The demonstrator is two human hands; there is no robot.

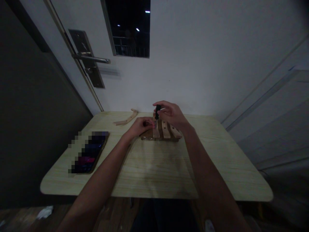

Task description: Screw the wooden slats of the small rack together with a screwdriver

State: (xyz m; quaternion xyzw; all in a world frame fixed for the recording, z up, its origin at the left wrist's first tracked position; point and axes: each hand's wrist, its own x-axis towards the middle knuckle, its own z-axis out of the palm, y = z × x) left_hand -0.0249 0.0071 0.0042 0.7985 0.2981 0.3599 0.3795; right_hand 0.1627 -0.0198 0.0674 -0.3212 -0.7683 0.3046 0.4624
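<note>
My right hand point(172, 114) is closed round the black handle of a screwdriver point(157, 111), which stands nearly upright with its tip down at a pale wooden strip point(156, 132). That strip and two more with dark holes lie across a brown wooden board point(147, 134). Beside the screwdriver's tip my left hand point(141, 126) has thumb and fingers pinched together over the left strip. Whatever sits between those fingertips is too small to make out. A loose, bent wooden piece with holes point(126, 120) lies behind my left hand.
A phone point(93, 153) with its screen lit lies at the left of the pale wooden table point(154, 174). Behind the table stands a white door point(183, 64) with a metal handle point(93, 59) and a dark window point(131, 29).
</note>
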